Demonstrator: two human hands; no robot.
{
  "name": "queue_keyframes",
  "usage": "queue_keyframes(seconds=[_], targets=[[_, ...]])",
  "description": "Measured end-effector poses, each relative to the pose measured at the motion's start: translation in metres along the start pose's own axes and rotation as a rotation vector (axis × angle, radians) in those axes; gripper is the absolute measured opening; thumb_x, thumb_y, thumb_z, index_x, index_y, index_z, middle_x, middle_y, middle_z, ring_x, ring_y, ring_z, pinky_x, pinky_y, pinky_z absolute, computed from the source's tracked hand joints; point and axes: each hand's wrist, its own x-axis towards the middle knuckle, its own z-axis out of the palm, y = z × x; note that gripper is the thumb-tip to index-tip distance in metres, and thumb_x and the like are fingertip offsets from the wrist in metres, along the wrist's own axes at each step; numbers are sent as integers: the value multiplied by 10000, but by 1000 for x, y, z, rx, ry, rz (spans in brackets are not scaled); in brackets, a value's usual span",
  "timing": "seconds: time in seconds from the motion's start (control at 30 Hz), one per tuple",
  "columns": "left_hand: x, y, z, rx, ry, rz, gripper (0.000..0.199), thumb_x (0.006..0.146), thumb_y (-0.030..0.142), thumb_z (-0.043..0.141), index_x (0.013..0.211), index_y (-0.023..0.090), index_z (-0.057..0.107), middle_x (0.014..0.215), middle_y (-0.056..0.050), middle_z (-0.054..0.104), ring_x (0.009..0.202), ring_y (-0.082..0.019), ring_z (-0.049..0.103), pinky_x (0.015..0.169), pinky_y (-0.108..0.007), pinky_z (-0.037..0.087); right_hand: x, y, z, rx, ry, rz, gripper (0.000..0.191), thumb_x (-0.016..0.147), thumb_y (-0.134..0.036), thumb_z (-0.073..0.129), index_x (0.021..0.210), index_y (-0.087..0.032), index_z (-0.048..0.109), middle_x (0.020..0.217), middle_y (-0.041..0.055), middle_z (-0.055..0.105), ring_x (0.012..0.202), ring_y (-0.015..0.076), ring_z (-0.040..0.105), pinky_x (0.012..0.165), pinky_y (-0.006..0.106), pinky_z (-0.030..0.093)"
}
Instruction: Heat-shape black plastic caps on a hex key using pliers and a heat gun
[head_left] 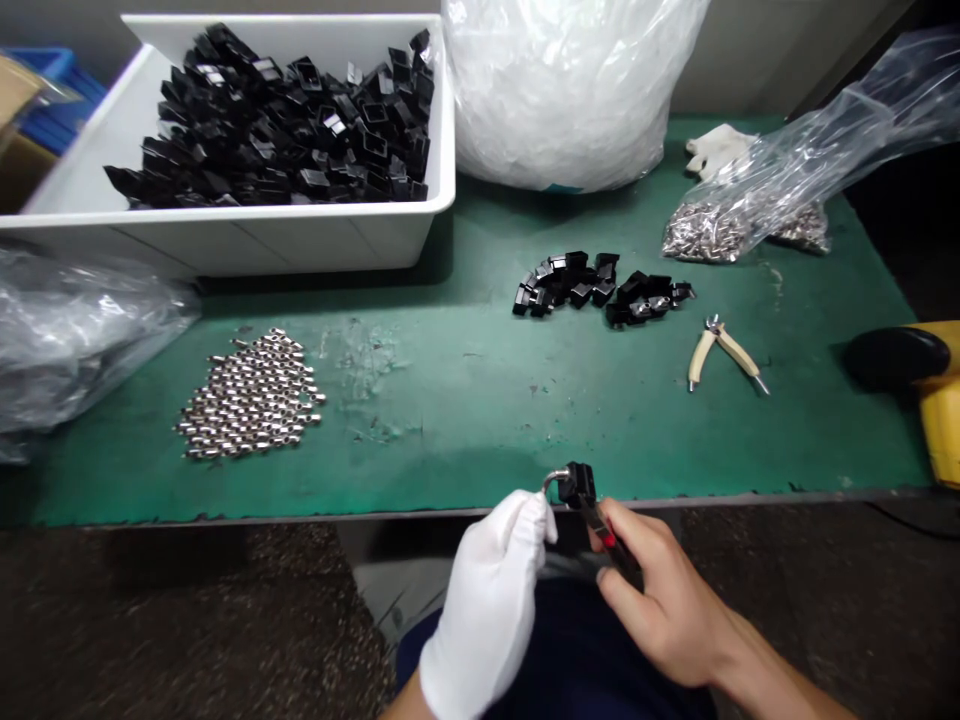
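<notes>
My left hand (491,590), in a white glove, is closed in a pinch on a thin bent metal piece (553,478). The far end of that piece meets a small black plastic part (577,484) just above the table's front edge. My bare right hand (660,590) is wrapped round dark-handled pliers (611,538) with a bit of red on them. Their jaws reach up to the black part; how they grip it is hidden. Farther back on the table lie several black plastic parts (577,280), some with metal pieces showing. Small metal fittings (251,395) are spread at the left.
A white bin (330,235) of black parts stands at the back left on the green table (465,400). Behind are a large white plastic bag (562,90) and clear bags of metal pieces (709,232). Cream-handled pliers (724,350) and a yellow-black tool (907,360) lie right.
</notes>
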Motion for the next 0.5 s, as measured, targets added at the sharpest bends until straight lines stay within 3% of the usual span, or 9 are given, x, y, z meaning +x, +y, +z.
queue_keyframes(seconds=[0.23,0.5], targets=[[6,11,-14,329,-124,134,374,1055,438,361,778,228,500,725,38,540,677,-137,466,665,-269,380,0,6,-42,-291,-130,-22,185,842,-137,485,841,-243,333,785,-26,441,700,192,395,656,333,273],[29,23,-13,662,-207,198,377,1072,405,289,798,237,488,712,27,614,626,-147,531,651,-291,385,9,15,-65,-588,-190,-11,189,838,-154,493,865,-246,330,806,-6,484,710,212,468,645,345,264]])
